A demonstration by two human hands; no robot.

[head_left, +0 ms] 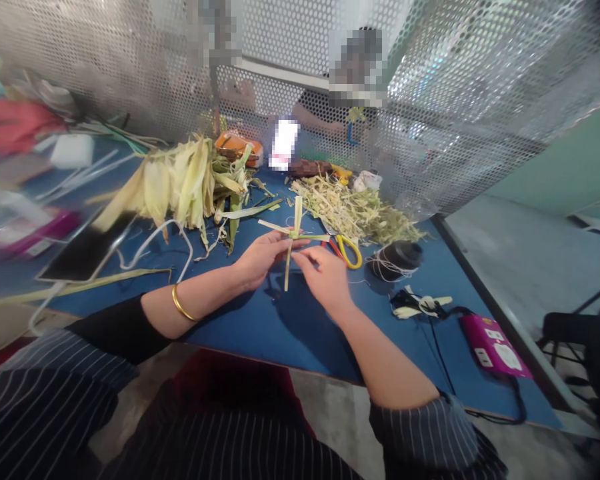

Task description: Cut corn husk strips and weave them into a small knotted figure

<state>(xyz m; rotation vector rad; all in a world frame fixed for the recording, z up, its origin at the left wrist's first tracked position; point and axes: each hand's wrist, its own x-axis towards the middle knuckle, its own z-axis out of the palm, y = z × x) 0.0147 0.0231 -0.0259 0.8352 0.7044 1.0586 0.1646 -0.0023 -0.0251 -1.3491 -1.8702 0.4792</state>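
My left hand (pixel 257 262) is closed on a cross of folded pale corn husk strips (pixel 298 212), held above the blue table. The cross has a knotted green centre, and its strips stick out to four sides. On the right, my right hand (pixel 327 277) has its thumb and fingers pinched together against the cross, beside its lower strip. Its exact grip is partly hidden. Just behind that hand lie scissors (pixel 351 253) with yellow and red handles. A black spool (pixel 400 257) wound with pale thread stands farther right.
Corn husks (pixel 180 180) are piled at back left, with shredded husk (pixel 353 210) at back right. A lit phone (pixel 284 143) leans before the perforated metal screen (pixel 290 43). Left is a dark tablet-like device (pixel 87 250) with a white cable; right, a purple power strip (pixel 495 345).
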